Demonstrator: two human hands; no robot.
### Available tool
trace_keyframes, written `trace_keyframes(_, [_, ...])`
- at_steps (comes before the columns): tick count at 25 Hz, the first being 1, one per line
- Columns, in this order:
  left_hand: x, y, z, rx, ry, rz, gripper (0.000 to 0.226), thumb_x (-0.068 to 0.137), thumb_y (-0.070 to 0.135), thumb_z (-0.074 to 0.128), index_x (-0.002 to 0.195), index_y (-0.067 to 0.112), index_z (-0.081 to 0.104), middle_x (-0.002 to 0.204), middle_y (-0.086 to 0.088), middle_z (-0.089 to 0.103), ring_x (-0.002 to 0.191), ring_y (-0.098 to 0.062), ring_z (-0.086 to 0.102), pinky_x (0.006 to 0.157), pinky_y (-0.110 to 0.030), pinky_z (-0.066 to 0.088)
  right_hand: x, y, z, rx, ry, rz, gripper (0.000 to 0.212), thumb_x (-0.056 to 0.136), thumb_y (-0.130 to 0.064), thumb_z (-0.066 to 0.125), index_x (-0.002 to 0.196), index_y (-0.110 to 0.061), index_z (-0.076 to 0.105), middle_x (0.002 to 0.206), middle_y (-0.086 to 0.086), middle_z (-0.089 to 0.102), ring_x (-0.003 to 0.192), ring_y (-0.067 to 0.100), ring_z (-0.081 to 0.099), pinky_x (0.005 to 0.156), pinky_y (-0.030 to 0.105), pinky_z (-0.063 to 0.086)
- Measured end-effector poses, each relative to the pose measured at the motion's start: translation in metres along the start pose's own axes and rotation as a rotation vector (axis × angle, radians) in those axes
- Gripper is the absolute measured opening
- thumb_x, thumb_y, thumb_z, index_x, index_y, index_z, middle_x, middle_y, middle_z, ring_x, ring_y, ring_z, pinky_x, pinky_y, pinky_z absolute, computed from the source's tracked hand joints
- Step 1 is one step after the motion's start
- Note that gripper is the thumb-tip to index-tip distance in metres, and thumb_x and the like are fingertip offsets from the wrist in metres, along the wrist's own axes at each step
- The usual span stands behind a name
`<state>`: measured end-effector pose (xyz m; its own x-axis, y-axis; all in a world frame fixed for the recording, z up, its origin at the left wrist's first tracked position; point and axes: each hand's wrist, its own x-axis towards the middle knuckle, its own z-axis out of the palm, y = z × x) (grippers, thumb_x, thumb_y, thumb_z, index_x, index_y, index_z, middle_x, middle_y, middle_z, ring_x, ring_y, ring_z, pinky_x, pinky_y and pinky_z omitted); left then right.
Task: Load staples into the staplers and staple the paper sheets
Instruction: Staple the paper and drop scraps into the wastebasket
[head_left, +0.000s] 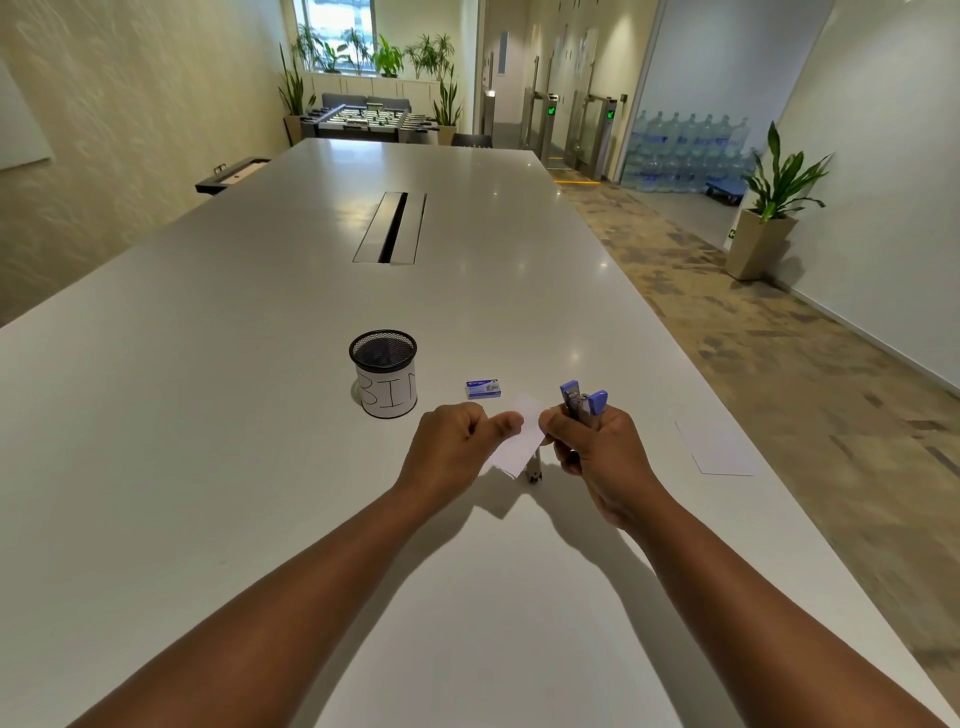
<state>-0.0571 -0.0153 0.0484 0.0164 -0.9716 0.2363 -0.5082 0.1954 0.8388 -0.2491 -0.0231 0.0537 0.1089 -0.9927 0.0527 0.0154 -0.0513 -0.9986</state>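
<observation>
Left to right on the table (208, 415): we see a black mesh cup (383, 372) with a white label reading "BIN", standing upright, well left of the hands. Just right of it, a small blue staple box (483, 388) lies flat, apart from the cup.

Our left hand (451, 447) pinches a small white slip (519, 437) between thumb and curled fingers, held above the table. Under the slip's lower edge a small metal piece (534, 472) shows; can't tell what it is.

Our right hand (592, 447) grips the stapler (583, 402), blue and grey, pointing up and hinged open, its two blue ends spread apart. That hand's thumb also touches the slip's right edge. Fingers hide the stapler's lower half.

Further right, a paper sheet (719, 447) lies flat near the table's right edge, apart from both hands.

Beyond: a cable slot (390, 227) in the table's middle, a foosball table (363, 120) and plants (779, 182) far back, water bottles (685, 148) at right.
</observation>
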Motion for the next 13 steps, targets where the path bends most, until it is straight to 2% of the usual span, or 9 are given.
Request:
trace_keyframes(3, [0.001,-0.006,-0.004,-0.124,-0.101,-0.079,0.046,0.089,0.045,0.072,0.065,0.011,0.054,0.051,0.009,0.055,0.05,-0.009,0.049,0.053,-0.024,0.04,0.001,0.003,-0.001,0.013,0.062,0.017,0.015,0.093,-0.017,0.07,0.082,-0.007,0.068,0.067,0.002,0.064,0.055,0.012,0.049,0.053,0.027,0.04])
trace_keyframes(5, [0.001,-0.009,-0.004,-0.112,-0.127,-0.114,0.033,0.093,0.036,0.069,0.073,0.012,0.059,0.059,0.007,0.06,0.055,-0.011,0.055,0.058,-0.029,0.045,0.002,0.004,-0.002,-0.001,0.084,0.024,0.02,0.093,-0.02,0.07,0.088,-0.001,0.068,0.069,0.004,0.064,0.056,0.011,0.051,0.056,0.029,0.041])
trace_keyframes(7, [0.001,-0.011,-0.005,-0.058,-0.04,-0.143,0.041,0.094,0.041,0.066,0.068,0.012,0.054,0.06,-0.001,0.057,0.057,-0.017,0.053,0.059,-0.032,0.043,0.002,0.005,-0.003,0.006,0.09,0.035,0.018,0.093,-0.021,0.07,0.088,-0.004,0.069,0.072,0.004,0.067,0.059,0.011,0.054,0.057,0.029,0.043])
trace_keyframes(10, [0.001,-0.017,-0.01,-0.085,0.111,-0.166,0.048,0.095,0.048,0.063,0.065,0.013,0.047,0.057,-0.006,0.05,0.054,-0.018,0.044,0.056,-0.031,0.038,0.0,0.003,-0.009,0.077,0.109,0.06,0.013,0.093,-0.018,0.069,0.08,-0.018,0.069,0.069,0.001,0.068,0.06,0.011,0.056,0.054,0.026,0.042])
trace_keyframes(11, [0.001,-0.018,-0.012,-0.121,0.113,-0.18,0.048,0.095,0.049,0.062,0.067,0.012,0.048,0.058,-0.005,0.051,0.053,-0.017,0.046,0.056,-0.03,0.039,-0.001,0.003,-0.011,0.1,0.113,0.072,0.013,0.092,-0.018,0.069,0.08,-0.018,0.069,0.069,0.0,0.067,0.061,0.012,0.057,0.053,0.026,0.042])
trace_keyframes(13, [-0.001,-0.014,-0.012,-0.332,0.01,-0.259,0.044,0.094,0.052,0.063,0.076,0.012,0.054,0.065,0.0,0.062,0.057,-0.012,0.058,0.058,-0.026,0.049,-0.002,0.004,-0.011,0.148,0.127,0.096,0.01,0.093,-0.019,0.07,0.084,-0.016,0.068,0.069,0.001,0.067,0.061,0.013,0.056,0.052,0.026,0.041])
